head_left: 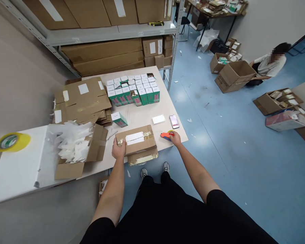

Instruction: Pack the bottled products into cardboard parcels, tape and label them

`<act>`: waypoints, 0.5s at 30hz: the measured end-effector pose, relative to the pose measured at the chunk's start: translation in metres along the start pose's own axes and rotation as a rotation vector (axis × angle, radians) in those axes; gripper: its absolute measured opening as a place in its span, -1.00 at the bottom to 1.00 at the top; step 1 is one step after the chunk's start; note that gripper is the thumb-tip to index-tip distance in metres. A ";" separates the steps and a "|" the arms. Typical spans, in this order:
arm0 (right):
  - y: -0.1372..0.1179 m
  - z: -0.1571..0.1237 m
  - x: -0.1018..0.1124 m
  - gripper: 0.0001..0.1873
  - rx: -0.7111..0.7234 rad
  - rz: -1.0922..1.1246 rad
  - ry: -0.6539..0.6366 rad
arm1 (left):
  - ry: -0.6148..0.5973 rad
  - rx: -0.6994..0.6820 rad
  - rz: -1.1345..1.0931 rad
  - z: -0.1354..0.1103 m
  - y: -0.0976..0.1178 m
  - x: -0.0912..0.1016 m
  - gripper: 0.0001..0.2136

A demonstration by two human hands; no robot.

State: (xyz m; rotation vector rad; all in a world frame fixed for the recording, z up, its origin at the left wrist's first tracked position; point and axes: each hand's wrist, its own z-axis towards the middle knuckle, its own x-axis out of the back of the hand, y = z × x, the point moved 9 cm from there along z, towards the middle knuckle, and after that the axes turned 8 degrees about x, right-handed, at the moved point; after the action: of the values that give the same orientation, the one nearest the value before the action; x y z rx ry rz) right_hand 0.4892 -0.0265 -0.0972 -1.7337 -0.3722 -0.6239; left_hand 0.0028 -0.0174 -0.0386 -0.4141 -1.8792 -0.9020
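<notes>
a: at the near edge of the table [142, 116], what is held by each hand?

b: the parcel [136, 139] is gripped at its near left corner by the left hand [118, 148], with the fingers closed over the cardboard. the tape dispenser [166, 135] is clasped in the right hand [175, 138], fingers together around it, close to the table's right corner.

a: where does the parcel sit, and how much room is left around it?

b: it is placed at the near edge, with a second box [142, 156] against its near side. only a short stretch of table is left between the parcel and the dispenser. a wider strip of bare table is seen behind the parcel, up to the block of small boxes [132, 89].

a: and to either side?

b: on the left, the space is crowded: an open carton [98, 142] filled with white paper [75, 144] is set just beside the parcel, and a loose green box [119, 119] is placed just behind it. on the right, beyond the table edge, open blue floor [218, 176] is seen.
</notes>
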 end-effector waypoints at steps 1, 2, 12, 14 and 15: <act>0.007 0.001 -0.001 -0.58 0.009 0.004 -0.021 | 0.008 0.003 0.006 0.000 0.000 -0.001 -0.22; 0.014 0.002 -0.005 -0.61 0.011 -0.003 -0.050 | 0.015 0.006 0.012 0.001 0.000 -0.002 -0.22; 0.051 0.017 -0.058 -0.56 -0.013 -0.114 -0.213 | 0.060 0.042 0.040 0.003 -0.005 -0.002 -0.24; 0.055 0.023 -0.062 -0.59 -0.016 -0.148 -0.229 | 0.058 0.046 0.041 0.002 -0.006 -0.002 -0.26; 0.058 0.025 -0.063 -0.63 -0.016 -0.168 -0.239 | 0.056 0.047 0.039 0.001 -0.006 -0.002 -0.26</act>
State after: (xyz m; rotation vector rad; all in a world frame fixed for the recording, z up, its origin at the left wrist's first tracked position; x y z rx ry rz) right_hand 0.4762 -0.0119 -0.1841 -1.8098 -0.6871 -0.5402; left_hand 0.0000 -0.0205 -0.0432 -0.3916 -1.8314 -0.8331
